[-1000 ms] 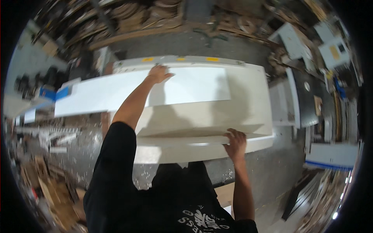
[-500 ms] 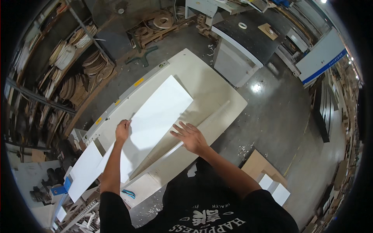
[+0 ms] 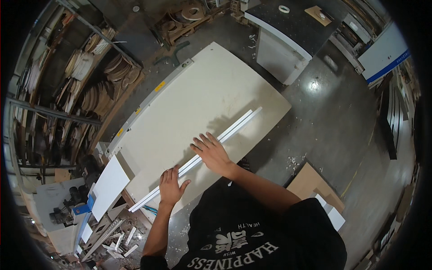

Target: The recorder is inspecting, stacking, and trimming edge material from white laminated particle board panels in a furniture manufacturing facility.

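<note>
Two long white boards (image 3: 236, 125) stand on edge side by side, showing as narrow parallel strips along the near side of the cream worktable (image 3: 180, 101). Across their top edges lies my left hand (image 3: 172, 186), fingers stretched over the far side and thumb apart. Farther along the boards, my right hand (image 3: 211, 154) rests with its fingers spread over the edges. Neither hand is closed round the boards. Beside their near left end is a blue utility knife (image 3: 150, 209), partly hidden.
A white panel (image 3: 110, 189) leans past the table's left end, with offcuts (image 3: 119, 243) below it. Shelves (image 3: 83, 67) of edging rolls stand at the left. A black-topped bench (image 3: 292, 27) is at the far right. Brown board (image 3: 315, 184) lies on the floor at the right.
The wide white board that lay tilted across the table now stands on edge against the other one. My left hand has moved nearer and rightward, releasing the board's far edge.
</note>
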Demonstrator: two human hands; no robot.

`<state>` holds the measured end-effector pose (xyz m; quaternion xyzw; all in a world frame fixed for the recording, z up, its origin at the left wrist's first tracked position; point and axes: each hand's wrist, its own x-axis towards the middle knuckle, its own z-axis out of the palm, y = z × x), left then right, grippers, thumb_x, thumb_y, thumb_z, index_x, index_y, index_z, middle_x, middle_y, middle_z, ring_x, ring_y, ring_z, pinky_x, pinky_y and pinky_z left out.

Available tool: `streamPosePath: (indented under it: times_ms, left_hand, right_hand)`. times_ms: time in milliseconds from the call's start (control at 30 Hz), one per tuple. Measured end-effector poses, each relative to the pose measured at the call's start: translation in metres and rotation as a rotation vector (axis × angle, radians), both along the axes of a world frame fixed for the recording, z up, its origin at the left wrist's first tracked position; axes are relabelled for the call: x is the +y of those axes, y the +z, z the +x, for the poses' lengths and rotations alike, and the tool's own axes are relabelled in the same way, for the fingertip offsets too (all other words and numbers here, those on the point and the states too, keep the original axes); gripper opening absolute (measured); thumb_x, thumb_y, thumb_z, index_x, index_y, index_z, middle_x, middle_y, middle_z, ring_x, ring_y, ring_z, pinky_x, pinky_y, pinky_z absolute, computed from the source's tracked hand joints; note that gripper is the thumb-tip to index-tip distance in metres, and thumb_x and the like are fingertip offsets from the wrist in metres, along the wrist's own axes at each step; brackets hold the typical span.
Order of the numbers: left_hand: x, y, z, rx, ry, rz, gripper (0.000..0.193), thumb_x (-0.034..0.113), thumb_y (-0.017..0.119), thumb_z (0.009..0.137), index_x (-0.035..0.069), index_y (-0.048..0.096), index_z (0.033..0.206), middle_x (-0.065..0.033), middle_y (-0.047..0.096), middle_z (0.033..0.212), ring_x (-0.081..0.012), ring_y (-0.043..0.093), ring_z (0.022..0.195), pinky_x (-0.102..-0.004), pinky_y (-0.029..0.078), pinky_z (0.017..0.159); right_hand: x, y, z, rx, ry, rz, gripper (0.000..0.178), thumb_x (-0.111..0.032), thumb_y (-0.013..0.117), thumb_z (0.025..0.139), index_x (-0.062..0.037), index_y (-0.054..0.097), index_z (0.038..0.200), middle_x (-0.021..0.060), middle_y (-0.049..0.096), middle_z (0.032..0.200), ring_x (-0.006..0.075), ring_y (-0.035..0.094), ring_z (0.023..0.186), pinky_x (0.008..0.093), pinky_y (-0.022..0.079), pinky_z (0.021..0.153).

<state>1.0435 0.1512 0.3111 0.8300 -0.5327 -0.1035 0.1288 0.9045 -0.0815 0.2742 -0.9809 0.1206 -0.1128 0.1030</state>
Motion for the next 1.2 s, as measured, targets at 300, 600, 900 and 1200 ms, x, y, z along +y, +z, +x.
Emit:
streamPosePath:
  times_ms: [300,600,900,1200]
  left_hand:
    - [0.147,-0.017,0.033,-0.256,0.491,0.055,0.082,0.054,0.082,0.085,-0.003,0.058,0.139,-0.024,0.062,0.132,-0.0463,0.054,0.126,-0.0558,0.041,0.112]
    - [0.256,-0.061,0.065,-0.119,0.874,-0.22,0.07,0.035,0.093,0.081,0.011,0.06,0.138,-0.0193,0.04,0.157,-0.0433,0.035,0.149,-0.0546,0.031,0.123]
    - [0.27,-0.068,0.071,-0.04,0.818,-0.435,0.056,0.044,0.069,0.104,0.002,0.058,0.14,-0.0184,0.054,0.141,-0.0359,0.049,0.137,-0.0489,0.038,0.118]
    - [0.292,-0.097,0.087,0.705,1.229,-1.254,0.051,0.044,0.05,0.113,0.002,0.058,0.141,-0.0135,0.06,0.144,-0.0268,0.056,0.136,-0.043,0.041,0.119]
  right_hand:
    - [-0.115,0.022,-0.081,-0.243,-0.245,0.203,0.08,-0.05,0.086,0.081,-0.0054,0.062,0.144,0.0208,0.046,0.161,0.043,0.035,0.154,0.0559,0.027,0.128]
    - [-0.17,-0.066,-0.094,-0.695,-0.506,1.185,0.049,-0.032,0.076,0.101,-0.0033,0.064,0.14,0.0101,0.067,0.137,0.0214,0.057,0.131,0.0359,0.041,0.115]
    - [-0.149,-0.062,-0.079,-0.719,-0.517,1.217,0.047,-0.033,0.067,0.107,-0.0032,0.063,0.144,0.0087,0.066,0.141,0.0206,0.059,0.129,0.035,0.042,0.114]
    - [-0.143,-0.047,-0.08,-0.876,-0.538,1.502,0.049,-0.034,0.035,0.116,0.0019,0.06,0.14,0.0121,0.066,0.138,0.0253,0.057,0.134,0.0368,0.037,0.12]
